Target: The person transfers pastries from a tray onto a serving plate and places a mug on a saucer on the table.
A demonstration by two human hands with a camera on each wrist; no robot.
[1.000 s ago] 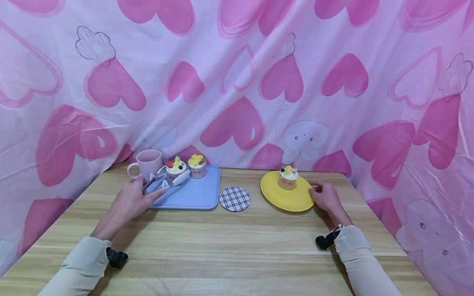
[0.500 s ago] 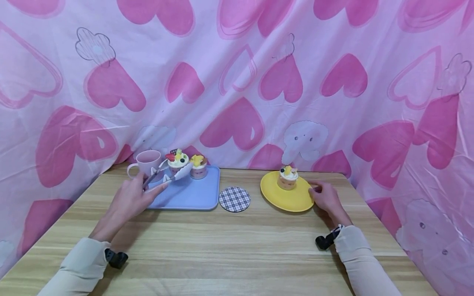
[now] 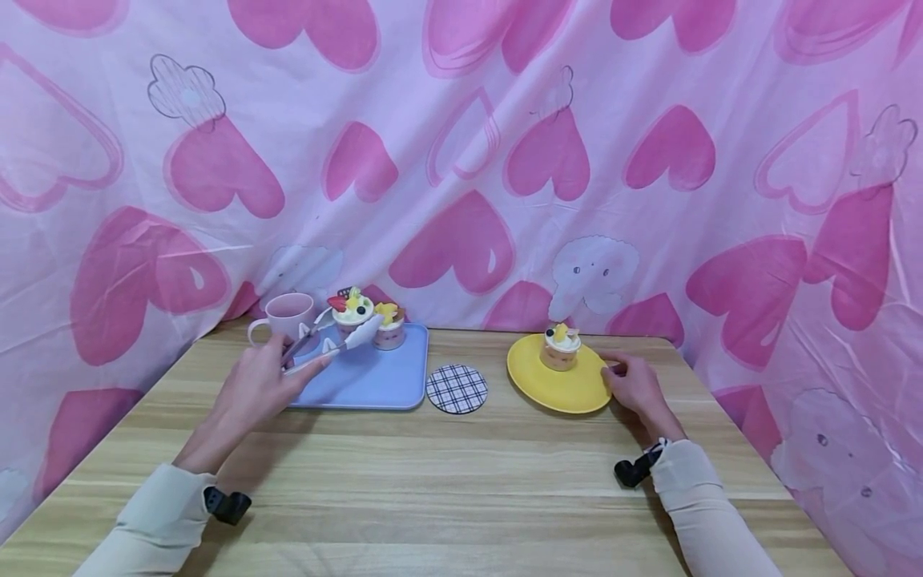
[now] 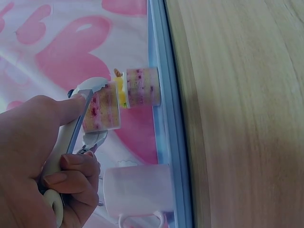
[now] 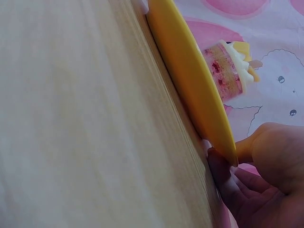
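Observation:
My left hand [image 3: 254, 383] grips a pair of tongs [image 4: 71, 135], whose white tips clasp a dessert cup [image 4: 101, 109] topped with strawberry and other fruit. That cup hangs above the blue tray [image 3: 375, 389], in front of a second dessert cup [image 3: 389, 332] that stands on the tray. At the right, my right hand [image 3: 636, 385] pinches the rim of a yellow plate [image 3: 551, 394], thumb above and fingers below in the right wrist view. A third dessert cup [image 3: 560, 349] with cream and fruit stands on the plate.
A pink mug [image 3: 290, 314] stands on the tray's left side, close to the tongs. Between tray and plate lies a round checked coaster [image 3: 457, 389]. A pink heart-patterned cloth [image 3: 461, 160] hangs behind the wooden table [image 3: 447, 481].
The tongs have lifted the strawberry-topped cup off the tray and carried it slightly right. My right hand and the yellow plate stay where they were.

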